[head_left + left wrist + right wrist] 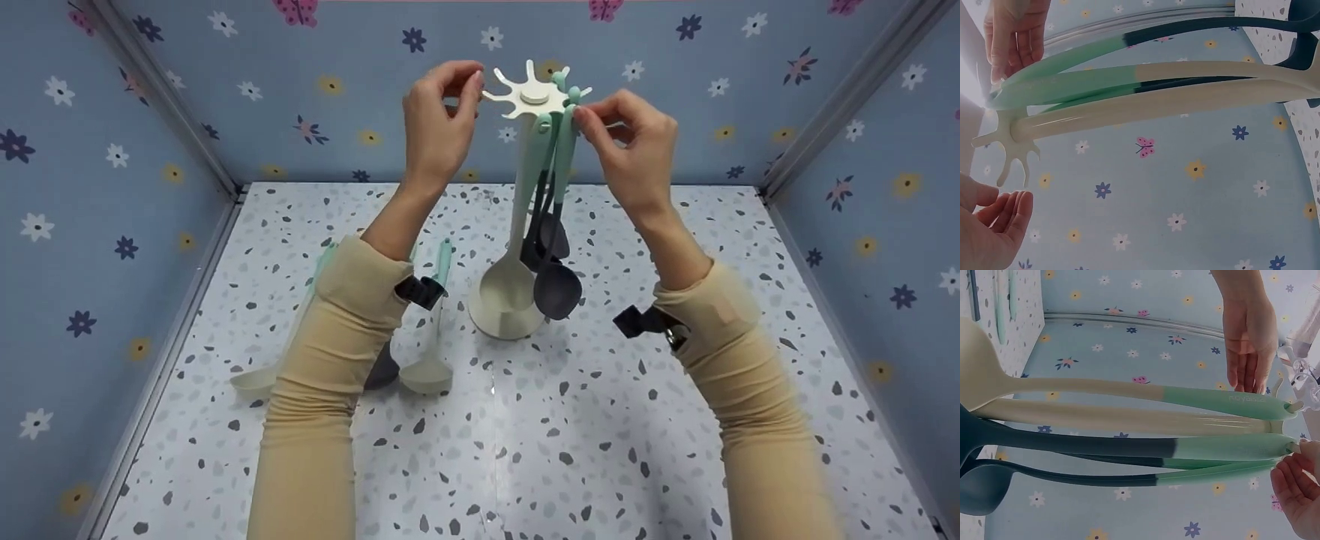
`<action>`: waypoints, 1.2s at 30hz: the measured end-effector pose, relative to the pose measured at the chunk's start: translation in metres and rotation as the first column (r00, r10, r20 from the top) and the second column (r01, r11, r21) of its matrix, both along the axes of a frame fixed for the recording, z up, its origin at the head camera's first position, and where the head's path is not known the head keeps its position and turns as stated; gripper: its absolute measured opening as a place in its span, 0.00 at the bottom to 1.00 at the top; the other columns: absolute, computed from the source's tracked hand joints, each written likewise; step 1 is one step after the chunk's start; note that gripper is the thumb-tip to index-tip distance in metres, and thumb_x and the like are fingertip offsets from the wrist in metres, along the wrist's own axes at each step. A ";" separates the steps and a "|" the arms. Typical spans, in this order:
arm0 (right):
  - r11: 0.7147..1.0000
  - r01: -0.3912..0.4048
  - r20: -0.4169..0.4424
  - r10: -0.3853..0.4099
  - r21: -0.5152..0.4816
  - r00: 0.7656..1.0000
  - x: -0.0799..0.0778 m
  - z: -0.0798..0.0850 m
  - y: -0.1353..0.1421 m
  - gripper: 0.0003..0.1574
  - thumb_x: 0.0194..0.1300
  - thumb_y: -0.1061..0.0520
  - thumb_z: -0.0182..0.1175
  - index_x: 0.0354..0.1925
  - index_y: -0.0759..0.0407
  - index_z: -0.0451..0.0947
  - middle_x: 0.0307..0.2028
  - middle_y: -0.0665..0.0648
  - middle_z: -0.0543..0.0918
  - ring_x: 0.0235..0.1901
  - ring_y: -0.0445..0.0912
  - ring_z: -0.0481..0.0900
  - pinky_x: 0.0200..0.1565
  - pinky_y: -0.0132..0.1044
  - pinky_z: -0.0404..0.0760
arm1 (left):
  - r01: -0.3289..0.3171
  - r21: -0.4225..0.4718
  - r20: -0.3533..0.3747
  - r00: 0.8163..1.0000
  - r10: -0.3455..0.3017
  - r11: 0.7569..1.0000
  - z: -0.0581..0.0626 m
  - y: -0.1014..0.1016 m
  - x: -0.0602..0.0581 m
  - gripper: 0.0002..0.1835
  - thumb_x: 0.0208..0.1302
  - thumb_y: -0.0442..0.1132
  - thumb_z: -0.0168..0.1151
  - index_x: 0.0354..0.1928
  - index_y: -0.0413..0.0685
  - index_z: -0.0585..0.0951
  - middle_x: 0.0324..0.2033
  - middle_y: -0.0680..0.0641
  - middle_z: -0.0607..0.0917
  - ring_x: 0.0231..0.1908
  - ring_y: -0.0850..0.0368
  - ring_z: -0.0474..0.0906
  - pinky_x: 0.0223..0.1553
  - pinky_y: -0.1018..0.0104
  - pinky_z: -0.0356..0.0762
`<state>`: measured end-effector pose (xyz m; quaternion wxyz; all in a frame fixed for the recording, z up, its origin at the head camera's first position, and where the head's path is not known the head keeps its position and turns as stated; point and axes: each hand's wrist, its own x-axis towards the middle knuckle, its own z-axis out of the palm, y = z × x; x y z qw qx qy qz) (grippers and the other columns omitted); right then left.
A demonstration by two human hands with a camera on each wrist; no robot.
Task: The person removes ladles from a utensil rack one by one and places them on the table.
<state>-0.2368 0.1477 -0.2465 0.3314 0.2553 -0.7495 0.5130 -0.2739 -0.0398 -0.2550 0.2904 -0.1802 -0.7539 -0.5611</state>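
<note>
Head view: the cream utensil rack (534, 97) stands part-filled, at least four green-handled utensils (566, 154) hanging, the right hand (634, 142) pinching one near its tip! The left hand (441, 124) curves loosely, holding nothing, beside bare prongs (507, 79); two cream ladles (426, 376) and a dark utensil (383, 369) lie on the surface (600, 405), seemingly what's left.

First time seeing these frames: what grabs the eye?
The cream rack, upright near the table's rear, its spoked top hung with green-handled utensils. Next, the hands at that top: right hand fingers at a dark utensil's handle end, left hand beside the opposite spokes. Then a pale ladle lying left of the rack.
</note>
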 end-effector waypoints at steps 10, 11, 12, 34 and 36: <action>1.000 0.010 0.016 -0.010 -0.014 1.000 0.002 -0.012 0.003 0.09 0.58 0.63 0.57 0.33 0.72 0.76 0.29 0.58 0.80 0.27 0.43 0.76 0.31 0.32 0.77 | 0.042 -0.146 -0.093 0.994 -0.056 0.988 0.001 0.009 0.011 0.14 0.62 0.40 0.53 0.41 0.35 0.79 0.37 0.44 0.78 0.38 0.59 0.74 0.41 0.75 0.71; 1.000 0.011 0.017 -0.011 -0.013 1.000 0.002 -0.014 0.003 0.09 0.58 0.63 0.57 0.33 0.72 0.76 0.29 0.59 0.80 0.27 0.43 0.76 0.31 0.32 0.77 | 0.038 -0.163 -0.098 0.994 -0.055 0.986 0.000 0.009 0.011 0.15 0.62 0.41 0.54 0.41 0.35 0.79 0.38 0.44 0.78 0.39 0.59 0.74 0.42 0.75 0.70; 1.000 0.010 0.023 -0.009 -0.011 1.000 0.002 -0.016 0.004 0.09 0.58 0.63 0.57 0.33 0.72 0.76 0.29 0.59 0.80 0.28 0.43 0.76 0.31 0.32 0.77 | 0.038 -0.176 -0.100 0.993 -0.056 0.984 0.000 0.010 0.011 0.16 0.61 0.42 0.55 0.42 0.35 0.79 0.38 0.44 0.78 0.40 0.58 0.73 0.44 0.75 0.69; 1.000 -0.014 0.198 0.015 -0.003 0.980 0.009 -0.073 0.007 0.15 0.52 0.67 0.62 0.38 0.76 0.73 0.34 0.65 0.79 0.32 0.51 0.77 0.32 0.36 0.78 | 0.051 -0.094 -0.023 0.998 -0.053 0.994 -0.008 0.014 0.003 0.13 0.55 0.38 0.61 0.39 0.36 0.81 0.34 0.43 0.79 0.36 0.60 0.74 0.42 0.76 0.71; 1.000 -0.010 0.216 0.009 0.003 0.976 0.009 -0.081 0.006 0.15 0.51 0.67 0.63 0.37 0.76 0.73 0.34 0.65 0.79 0.32 0.52 0.77 0.32 0.36 0.78 | 0.043 -0.089 -0.029 0.999 -0.045 0.995 -0.009 0.015 0.002 0.13 0.54 0.38 0.61 0.39 0.36 0.81 0.33 0.44 0.79 0.35 0.60 0.74 0.41 0.76 0.71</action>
